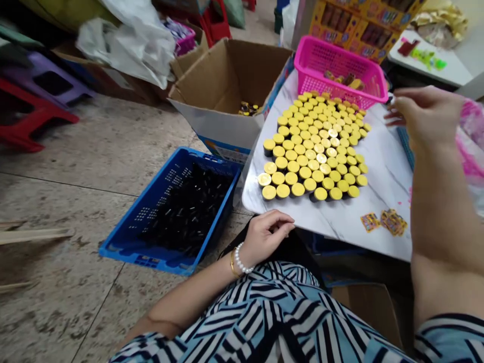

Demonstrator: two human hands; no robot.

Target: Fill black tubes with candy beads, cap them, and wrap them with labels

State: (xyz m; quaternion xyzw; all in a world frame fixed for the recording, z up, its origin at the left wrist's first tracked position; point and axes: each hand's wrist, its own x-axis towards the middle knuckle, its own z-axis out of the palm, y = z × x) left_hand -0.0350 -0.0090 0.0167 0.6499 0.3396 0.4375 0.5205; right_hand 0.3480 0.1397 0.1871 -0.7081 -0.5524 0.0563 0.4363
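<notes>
My left hand point(267, 234) rests at the near table edge with its fingers curled in and the thumb against them; nothing shows in it. Raised over the table's right side, my right hand point(427, 108) is somewhat blurred, fingers stretched leftward and apart near the pink basket point(340, 58). A small dark and white bit shows by its fingertips; I cannot tell what it is. Between the hands, many small dark cylinders with yellow round tops point(313, 146) stand packed upright in rows. Small printed yellow stickers or cards point(393, 222) lie at the table's front right.
A blue crate point(124, 237) of small black pieces sits on the floor at left. Behind it an open cardboard box point(223, 121) holds a few yellow-topped pieces. The white table point(381, 171) has printed yellow boxes point(340, 22) behind it. Red point(34, 116) and purple stools point(56, 75) stand far left.
</notes>
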